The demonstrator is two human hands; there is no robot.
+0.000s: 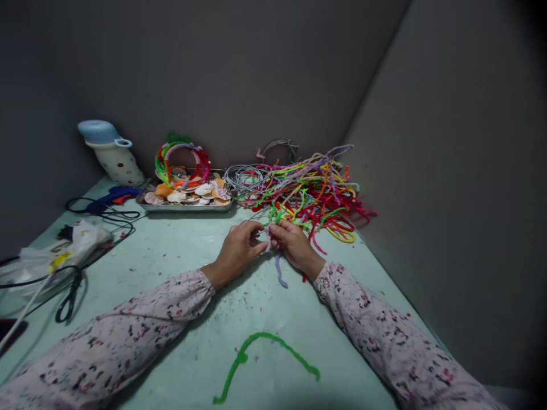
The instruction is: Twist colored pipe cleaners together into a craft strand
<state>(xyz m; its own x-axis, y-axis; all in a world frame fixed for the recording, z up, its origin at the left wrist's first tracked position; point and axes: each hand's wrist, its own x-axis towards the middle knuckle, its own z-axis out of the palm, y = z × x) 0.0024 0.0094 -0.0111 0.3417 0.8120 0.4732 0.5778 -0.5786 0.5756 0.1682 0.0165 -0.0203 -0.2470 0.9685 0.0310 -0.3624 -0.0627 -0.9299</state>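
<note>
Above the green bench (171, 267), left hand (237, 249) and right hand (296, 245) pinch a lilac fuzzy pipe cleaner (278, 272), fingers best kept close.

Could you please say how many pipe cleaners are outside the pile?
2: green pipe cleaner near the front edge; lilac pipe cleaner in left hand and right hand; more may be hidden.

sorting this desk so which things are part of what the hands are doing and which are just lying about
In use: lilac pipe cleaner, pinched by left hand and right hand.
Lying about: green pipe cleaner, scissors, tray of shells, glue gun, plastic bag.
</note>
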